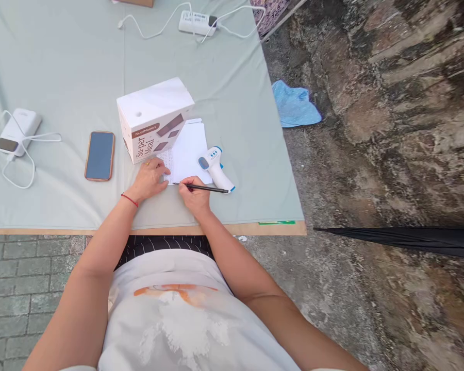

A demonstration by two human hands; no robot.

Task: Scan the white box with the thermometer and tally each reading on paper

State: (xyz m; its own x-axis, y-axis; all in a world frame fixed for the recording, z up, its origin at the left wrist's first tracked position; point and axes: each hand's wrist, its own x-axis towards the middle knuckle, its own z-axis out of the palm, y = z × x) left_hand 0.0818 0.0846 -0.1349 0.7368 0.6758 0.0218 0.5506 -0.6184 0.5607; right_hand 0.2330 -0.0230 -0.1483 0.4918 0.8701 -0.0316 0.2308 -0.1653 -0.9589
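Note:
My right hand (195, 197) is closed round a black pen (206, 188), whose tip points left at the lower edge of a white sheet of paper (189, 154). Rows of small marks run down the sheet's left side, too small to read. My left hand (150, 179) rests on the paper's lower left corner with its fingers spread, by the foot of a white "Super Meal" box (154, 111). That box stands over the paper's upper left part and hides it. A white infrared thermometer (217, 169) lies against the paper's right edge.
A phone (99, 155) lies left of the box. White power banks with cables sit at far left (19, 131) and at the back (197, 22). A light blue cloth (296, 104) is beyond the table's (62, 206) right edge, near a rough stone wall (410, 129).

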